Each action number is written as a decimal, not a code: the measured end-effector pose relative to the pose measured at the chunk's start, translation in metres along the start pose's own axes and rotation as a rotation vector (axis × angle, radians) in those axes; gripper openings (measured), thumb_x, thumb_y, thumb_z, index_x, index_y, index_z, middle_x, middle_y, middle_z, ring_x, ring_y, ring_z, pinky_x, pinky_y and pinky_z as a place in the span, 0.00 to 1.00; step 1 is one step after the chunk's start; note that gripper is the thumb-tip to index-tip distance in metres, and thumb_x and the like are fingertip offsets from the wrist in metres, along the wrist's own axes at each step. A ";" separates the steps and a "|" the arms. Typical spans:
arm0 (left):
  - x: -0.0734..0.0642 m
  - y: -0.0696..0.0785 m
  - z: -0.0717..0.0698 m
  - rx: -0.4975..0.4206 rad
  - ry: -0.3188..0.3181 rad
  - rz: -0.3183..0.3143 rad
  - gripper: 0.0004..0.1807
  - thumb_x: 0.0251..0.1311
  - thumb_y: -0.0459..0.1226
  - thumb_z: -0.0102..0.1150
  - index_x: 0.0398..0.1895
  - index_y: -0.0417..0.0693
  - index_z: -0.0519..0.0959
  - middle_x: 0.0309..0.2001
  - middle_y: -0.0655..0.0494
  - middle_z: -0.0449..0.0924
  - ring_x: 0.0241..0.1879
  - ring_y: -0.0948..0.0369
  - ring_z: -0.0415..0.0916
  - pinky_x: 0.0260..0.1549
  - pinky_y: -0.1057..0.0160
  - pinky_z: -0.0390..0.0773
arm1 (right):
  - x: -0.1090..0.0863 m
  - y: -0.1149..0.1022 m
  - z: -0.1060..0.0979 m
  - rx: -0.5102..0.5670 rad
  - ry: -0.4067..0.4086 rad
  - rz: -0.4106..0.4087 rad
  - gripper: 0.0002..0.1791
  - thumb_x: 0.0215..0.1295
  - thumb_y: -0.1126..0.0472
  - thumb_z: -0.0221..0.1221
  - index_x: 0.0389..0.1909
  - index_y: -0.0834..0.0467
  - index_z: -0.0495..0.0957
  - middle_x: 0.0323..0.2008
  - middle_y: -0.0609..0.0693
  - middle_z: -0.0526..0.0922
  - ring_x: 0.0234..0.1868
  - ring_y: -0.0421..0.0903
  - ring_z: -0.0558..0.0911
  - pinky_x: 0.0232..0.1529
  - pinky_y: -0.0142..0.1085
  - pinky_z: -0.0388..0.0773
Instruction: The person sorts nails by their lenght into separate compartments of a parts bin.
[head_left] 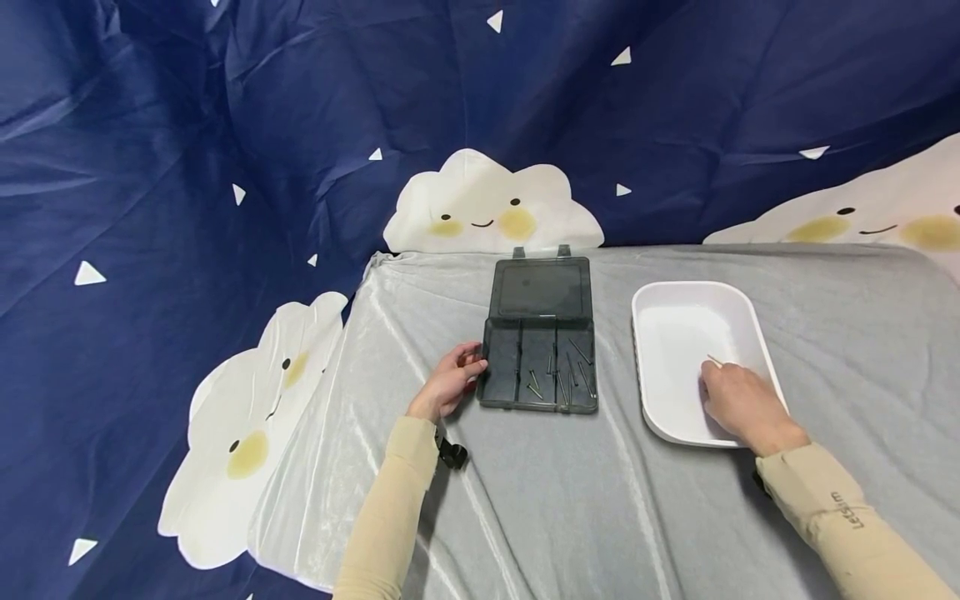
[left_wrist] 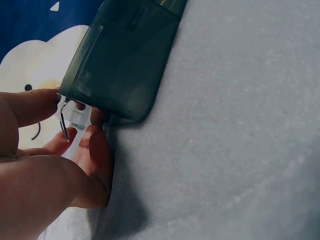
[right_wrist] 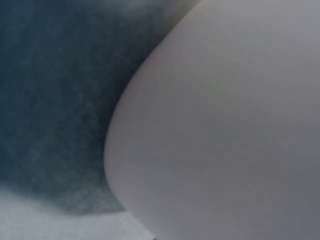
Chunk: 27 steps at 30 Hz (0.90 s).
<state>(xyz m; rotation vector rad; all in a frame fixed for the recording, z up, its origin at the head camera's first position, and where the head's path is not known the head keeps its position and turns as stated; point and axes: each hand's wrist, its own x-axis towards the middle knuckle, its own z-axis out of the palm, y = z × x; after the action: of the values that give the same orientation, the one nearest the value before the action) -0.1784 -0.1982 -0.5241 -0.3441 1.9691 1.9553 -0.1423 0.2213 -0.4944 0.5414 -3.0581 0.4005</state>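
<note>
A dark translucent storage box (head_left: 498, 392) lies with its lid (head_left: 542, 287) folded back. Several thin metal screws or nails (head_left: 561, 385) lie in its middle and right compartments. My left hand (head_left: 452, 379) holds the box's left side; in the left wrist view, the thumb (left_wrist: 37, 106) is at its edge and the fingers are bent below. Over a white basin (head_left: 663, 367), my right hand (head_left: 742, 402) pinches a thin, light-brown stick-like piece (head_left: 715, 361), mostly hidden by the fingers. The basin's pale outer wall (right_wrist: 215, 130) fills much of the right wrist view.
Grey cloth (head_left: 555, 500) covers the table, with creases running toward the front. Behind and to the left hangs a dark blue curtain (head_left: 300, 100) printed with white clouds. A strip of cloth separates the box from the basin.
</note>
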 end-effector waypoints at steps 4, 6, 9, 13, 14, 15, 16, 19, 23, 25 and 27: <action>-0.001 0.000 0.000 0.012 0.000 0.000 0.28 0.66 0.31 0.54 0.69 0.43 0.63 0.53 0.49 0.69 0.45 0.62 0.70 0.42 0.64 0.70 | 0.000 0.001 0.000 0.008 -0.011 0.003 0.08 0.45 0.74 0.58 0.21 0.64 0.68 0.17 0.59 0.71 0.20 0.61 0.73 0.25 0.53 0.68; 0.000 -0.001 0.000 0.013 0.001 0.002 0.27 0.66 0.31 0.54 0.68 0.43 0.63 0.53 0.49 0.69 0.45 0.62 0.70 0.41 0.64 0.70 | 0.000 0.001 -0.001 0.018 -0.032 0.010 0.09 0.44 0.73 0.61 0.21 0.64 0.69 0.19 0.59 0.72 0.21 0.60 0.74 0.26 0.53 0.69; 0.000 -0.001 0.000 0.007 0.000 0.008 0.27 0.66 0.30 0.53 0.68 0.42 0.63 0.53 0.49 0.69 0.45 0.62 0.70 0.41 0.64 0.71 | 0.000 0.002 -0.004 0.039 -0.060 0.018 0.09 0.44 0.71 0.62 0.21 0.62 0.70 0.20 0.58 0.72 0.22 0.57 0.74 0.27 0.51 0.69; 0.001 0.000 0.000 0.003 0.001 0.012 0.27 0.66 0.30 0.53 0.68 0.41 0.63 0.54 0.47 0.69 0.45 0.62 0.70 0.42 0.64 0.71 | 0.001 0.003 -0.006 0.077 -0.086 0.024 0.08 0.44 0.71 0.60 0.20 0.60 0.69 0.20 0.54 0.70 0.23 0.50 0.70 0.26 0.44 0.66; 0.001 0.000 0.000 0.002 0.001 0.013 0.27 0.66 0.30 0.53 0.68 0.42 0.63 0.54 0.47 0.69 0.45 0.62 0.70 0.42 0.64 0.71 | 0.002 0.003 -0.007 0.086 -0.090 0.023 0.08 0.45 0.71 0.60 0.20 0.59 0.69 0.20 0.53 0.69 0.23 0.49 0.69 0.26 0.42 0.65; 0.001 0.000 0.000 0.000 0.000 0.012 0.27 0.66 0.30 0.54 0.68 0.42 0.63 0.54 0.47 0.69 0.45 0.62 0.70 0.42 0.64 0.71 | 0.002 0.002 -0.007 0.097 -0.095 0.024 0.09 0.45 0.71 0.59 0.20 0.59 0.69 0.20 0.51 0.69 0.23 0.48 0.68 0.26 0.40 0.64; 0.001 0.000 0.000 -0.002 0.001 0.011 0.27 0.66 0.30 0.54 0.68 0.42 0.63 0.54 0.47 0.69 0.46 0.61 0.70 0.43 0.63 0.71 | 0.003 0.002 -0.008 0.109 -0.100 0.025 0.08 0.45 0.71 0.59 0.20 0.59 0.69 0.20 0.51 0.69 0.23 0.47 0.68 0.26 0.39 0.63; 0.001 -0.001 0.000 0.004 0.003 0.012 0.27 0.66 0.30 0.54 0.68 0.42 0.63 0.54 0.47 0.69 0.46 0.61 0.70 0.44 0.63 0.71 | 0.004 0.002 -0.011 0.137 -0.112 0.024 0.07 0.45 0.70 0.59 0.21 0.59 0.70 0.20 0.49 0.70 0.24 0.46 0.68 0.27 0.37 0.62; 0.000 -0.001 0.000 0.008 0.010 0.011 0.27 0.66 0.30 0.54 0.68 0.42 0.63 0.52 0.49 0.70 0.46 0.62 0.71 0.43 0.63 0.72 | 0.005 0.001 -0.016 0.158 -0.122 0.032 0.05 0.46 0.69 0.59 0.22 0.59 0.72 0.20 0.49 0.72 0.25 0.46 0.70 0.28 0.37 0.63; 0.000 -0.001 0.000 0.004 0.013 0.007 0.26 0.66 0.30 0.54 0.67 0.42 0.64 0.51 0.50 0.71 0.45 0.62 0.71 0.43 0.63 0.72 | 0.005 0.000 -0.018 0.156 -0.119 0.035 0.05 0.47 0.69 0.59 0.23 0.58 0.72 0.21 0.49 0.72 0.25 0.45 0.70 0.28 0.37 0.63; -0.001 -0.001 0.000 0.000 0.008 0.008 0.26 0.66 0.30 0.54 0.67 0.42 0.64 0.52 0.50 0.71 0.45 0.62 0.71 0.43 0.63 0.72 | 0.005 -0.001 -0.019 0.159 -0.117 0.042 0.05 0.49 0.69 0.59 0.23 0.58 0.73 0.21 0.49 0.72 0.25 0.46 0.69 0.28 0.37 0.63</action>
<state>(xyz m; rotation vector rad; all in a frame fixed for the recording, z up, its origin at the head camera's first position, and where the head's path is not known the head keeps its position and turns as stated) -0.1771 -0.1978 -0.5246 -0.3453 1.9783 1.9621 -0.1470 0.2241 -0.4752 0.5236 -3.1721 0.6404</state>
